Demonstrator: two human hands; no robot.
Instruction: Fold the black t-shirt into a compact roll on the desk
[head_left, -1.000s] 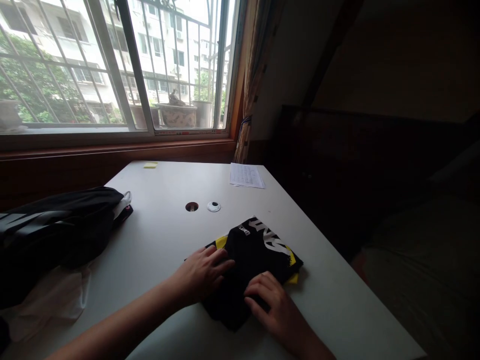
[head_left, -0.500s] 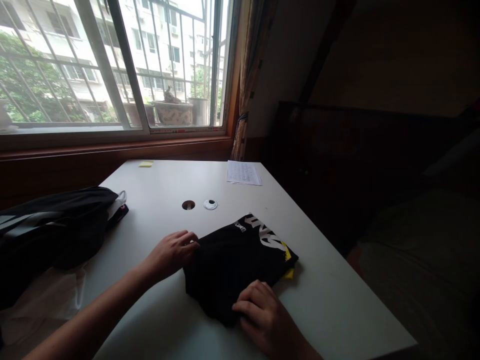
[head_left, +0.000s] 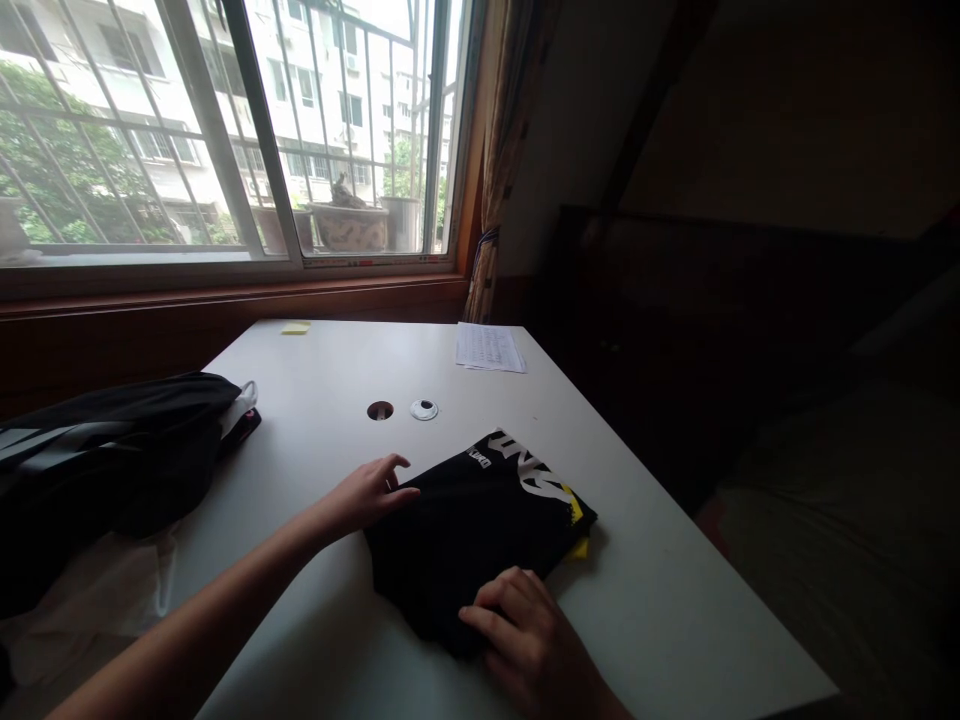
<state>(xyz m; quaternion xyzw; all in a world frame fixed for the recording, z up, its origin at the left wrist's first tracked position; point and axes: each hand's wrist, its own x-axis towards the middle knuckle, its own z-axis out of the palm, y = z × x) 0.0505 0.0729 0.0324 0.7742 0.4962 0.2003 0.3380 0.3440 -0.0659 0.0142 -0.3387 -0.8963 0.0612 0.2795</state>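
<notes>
A folded black garment (head_left: 457, 530) with white lettering and a yellow patch at its right corner lies on the white table (head_left: 315, 380). At the garment's upper left edge is my left hand (head_left: 375, 492), its thumb and fingers apart and nothing between them. My right hand (head_left: 525, 630) rests at the lower right edge, with curled fingers on the cloth; whether it pinches a fold is hard to see, though the fingertips press together at the fabric.
Dark clothing (head_left: 120, 450) and a sheer bag (head_left: 97, 590) are heaped on the left. Farther back lie a round hole (head_left: 380, 411), its white cover (head_left: 424, 409), papers (head_left: 490, 348) and a yellow note (head_left: 295, 328). A window (head_left: 225, 140) stands behind.
My left hand's fingers have opened and come off the garment's edge, and the hand has shifted slightly right. My right hand has barely moved.
</notes>
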